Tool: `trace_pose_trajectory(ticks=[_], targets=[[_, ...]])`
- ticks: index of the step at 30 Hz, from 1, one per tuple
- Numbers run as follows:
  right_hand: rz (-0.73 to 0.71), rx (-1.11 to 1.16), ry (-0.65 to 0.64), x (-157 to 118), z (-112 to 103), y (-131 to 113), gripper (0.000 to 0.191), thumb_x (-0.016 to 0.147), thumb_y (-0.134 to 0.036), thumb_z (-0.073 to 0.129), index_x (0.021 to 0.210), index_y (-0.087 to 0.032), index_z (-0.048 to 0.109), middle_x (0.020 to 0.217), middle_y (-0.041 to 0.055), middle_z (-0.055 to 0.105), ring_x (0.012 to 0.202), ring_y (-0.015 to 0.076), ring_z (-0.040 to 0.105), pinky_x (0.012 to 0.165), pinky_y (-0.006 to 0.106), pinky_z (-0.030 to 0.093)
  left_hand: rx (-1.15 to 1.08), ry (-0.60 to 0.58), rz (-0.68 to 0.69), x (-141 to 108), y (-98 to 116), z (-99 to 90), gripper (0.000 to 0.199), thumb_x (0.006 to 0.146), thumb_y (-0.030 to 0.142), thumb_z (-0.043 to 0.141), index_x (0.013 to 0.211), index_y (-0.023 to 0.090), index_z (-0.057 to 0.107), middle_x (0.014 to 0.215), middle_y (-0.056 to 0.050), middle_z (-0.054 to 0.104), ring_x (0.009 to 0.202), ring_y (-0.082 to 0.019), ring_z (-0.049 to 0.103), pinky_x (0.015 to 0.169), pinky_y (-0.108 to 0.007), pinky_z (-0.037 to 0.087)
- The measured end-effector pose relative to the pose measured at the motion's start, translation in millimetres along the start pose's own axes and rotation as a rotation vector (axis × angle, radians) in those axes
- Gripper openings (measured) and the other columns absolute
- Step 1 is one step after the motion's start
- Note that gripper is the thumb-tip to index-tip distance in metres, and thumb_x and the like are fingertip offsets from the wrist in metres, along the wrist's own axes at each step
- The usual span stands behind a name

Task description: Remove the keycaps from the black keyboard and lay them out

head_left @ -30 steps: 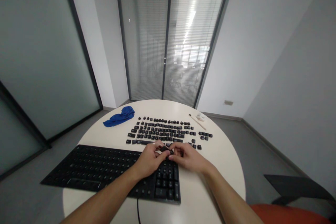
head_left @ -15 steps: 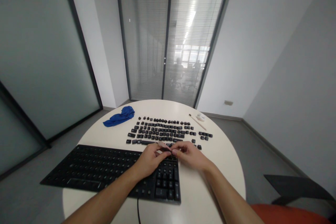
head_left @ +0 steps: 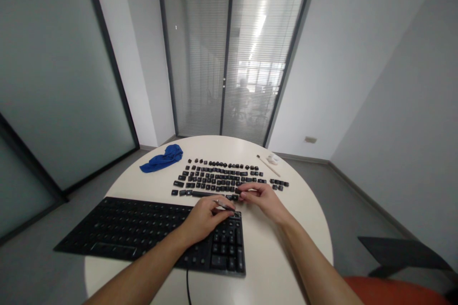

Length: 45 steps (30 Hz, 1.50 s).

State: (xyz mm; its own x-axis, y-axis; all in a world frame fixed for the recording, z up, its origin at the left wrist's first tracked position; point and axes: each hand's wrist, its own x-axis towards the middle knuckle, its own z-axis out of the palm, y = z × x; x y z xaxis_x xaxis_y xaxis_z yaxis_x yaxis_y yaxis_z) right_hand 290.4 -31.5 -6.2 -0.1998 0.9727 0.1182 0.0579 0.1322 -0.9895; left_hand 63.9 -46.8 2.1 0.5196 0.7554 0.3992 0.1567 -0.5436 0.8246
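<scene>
A black keyboard (head_left: 143,228), most of its keycaps off and the number pad's caps still on, lies angled at the table's near side. Above its upper right part, my left hand (head_left: 204,219) is closed around a slim dark tool (head_left: 224,205) whose kind I cannot make out. My right hand (head_left: 263,200) is beyond the keyboard's upper right corner, at the near right of the loose keycaps (head_left: 218,182) laid out in rows. Its thumb and fingertips pinch a small black keycap (head_left: 238,191), partly hidden, just at the table.
A blue cloth (head_left: 162,158) lies at the far left of the round white table (head_left: 286,248). A thin brush (head_left: 269,166) and a small white item (head_left: 273,158) are at the far right. The keyboard's cable (head_left: 188,288) runs toward me. A red chair (head_left: 390,290) stands at right.
My right hand has moved away from my left hand and the tool, forward to the loose keycaps. My left hand stays over the keyboard with the tool.
</scene>
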Motion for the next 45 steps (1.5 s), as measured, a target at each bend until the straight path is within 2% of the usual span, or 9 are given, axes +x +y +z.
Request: trace_pose_trajectory(ticks=[4, 10, 15, 19, 23, 27, 32, 41, 45], targets=[[-0.084, -0.031, 0.144, 4, -13, -3, 0.046, 0.064, -0.042, 0.085, 0.099, -0.016, 0.072, 0.086, 0.0067, 0.074, 0.077, 0.0196, 0.068, 0.075, 0.035, 0.055, 0.006, 0.002, -0.003, 0, -1, 0.0, 0.010, 0.086, 0.018, 0.064, 0.089, 0.018, 0.074, 0.095, -0.005, 0.074, 0.092, -0.020, 0.067, 0.083, -0.031, 0.054], [-0.209, -0.059, 0.490, 6, -46, -1, 0.046, 0.071, -0.049, 0.077, 0.103, -0.017, 0.069, 0.103, 0.0112, 0.073, 0.090, 0.0222, 0.068, 0.081, 0.036, 0.053, 0.006, 0.003, -0.003, 0, -2, -0.1, 0.010, 0.086, 0.018, 0.064, 0.089, 0.018, 0.073, 0.095, -0.005, 0.073, 0.092, -0.019, 0.067, 0.079, -0.029, 0.054], [-0.078, -0.307, 0.789, -1, -84, 7, 0.052, 0.076, -0.046, 0.069, 0.115, -0.011, 0.069, 0.091, 0.0147, 0.075, 0.084, 0.0268, 0.069, 0.077, 0.037, 0.051, 0.011, -0.001, -0.008, 0, -2, -0.7, 0.010, 0.086, 0.019, 0.064, 0.090, 0.018, 0.073, 0.095, -0.005, 0.073, 0.090, -0.019, 0.067, 0.076, -0.027, 0.054], [0.074, -0.654, 0.921, -6, -104, 12, 0.043, 0.082, -0.037, 0.058, 0.114, -0.011, 0.071, 0.085, 0.0147, 0.075, 0.080, 0.0267, 0.070, 0.071, 0.033, 0.049, 0.011, -0.005, -0.016, 0, -1, -0.7, 0.009, 0.086, 0.019, 0.065, 0.089, 0.017, 0.073, 0.095, -0.005, 0.073, 0.091, -0.019, 0.067, 0.078, -0.028, 0.055], [0.155, -0.794, 0.945, -10, -110, 18, 0.039, 0.084, -0.025, 0.052, 0.116, -0.010, 0.069, 0.094, 0.0168, 0.074, 0.084, 0.0260, 0.069, 0.073, 0.033, 0.048, 0.005, -0.001, -0.020, -1, -2, -0.8, 0.008, 0.086, 0.019, 0.065, 0.088, 0.017, 0.073, 0.094, -0.005, 0.073, 0.091, -0.019, 0.067, 0.079, -0.028, 0.055], [0.241, -0.930, 0.897, -13, -111, 26, 0.040, 0.082, -0.017, 0.052, 0.119, -0.007, 0.065, 0.106, 0.0205, 0.071, 0.094, 0.0286, 0.067, 0.080, 0.035, 0.047, 0.010, -0.004, -0.028, 0, -2, -1.6, 0.009, 0.086, 0.019, 0.065, 0.088, 0.018, 0.073, 0.094, -0.005, 0.074, 0.091, -0.019, 0.068, 0.078, -0.027, 0.055], [0.339, -1.045, 0.796, -14, -111, 30, 0.033, 0.076, -0.011, 0.057, 0.104, -0.012, 0.074, 0.096, 0.0187, 0.074, 0.089, 0.0303, 0.068, 0.076, 0.035, 0.047, 0.012, 0.002, -0.020, 0, -1, -1.3, 0.009, 0.086, 0.018, 0.065, 0.089, 0.017, 0.074, 0.094, -0.005, 0.074, 0.090, -0.019, 0.068, 0.077, -0.026, 0.055], [0.318, -1.135, 0.699, -12, -112, 35, 0.031, 0.080, -0.017, 0.056, 0.104, -0.015, 0.077, 0.099, 0.0188, 0.075, 0.091, 0.0300, 0.070, 0.078, 0.034, 0.049, 0.011, 0.002, -0.020, 0, 1, -1.6, 0.009, 0.086, 0.018, 0.065, 0.088, 0.017, 0.074, 0.094, -0.005, 0.073, 0.090, -0.019, 0.068, 0.078, -0.027, 0.055], [0.290, -1.132, 0.679, -12, -111, 36, 0.033, 0.080, -0.016, 0.056, 0.107, -0.017, 0.076, 0.103, 0.0155, 0.075, 0.096, 0.0287, 0.069, 0.080, 0.032, 0.049, 0.004, 0.003, -0.029, 0, 1, -1.3, 0.009, 0.085, 0.019, 0.065, 0.088, 0.017, 0.073, 0.093, -0.005, 0.073, 0.088, -0.019, 0.068, 0.076, -0.027, 0.055]])
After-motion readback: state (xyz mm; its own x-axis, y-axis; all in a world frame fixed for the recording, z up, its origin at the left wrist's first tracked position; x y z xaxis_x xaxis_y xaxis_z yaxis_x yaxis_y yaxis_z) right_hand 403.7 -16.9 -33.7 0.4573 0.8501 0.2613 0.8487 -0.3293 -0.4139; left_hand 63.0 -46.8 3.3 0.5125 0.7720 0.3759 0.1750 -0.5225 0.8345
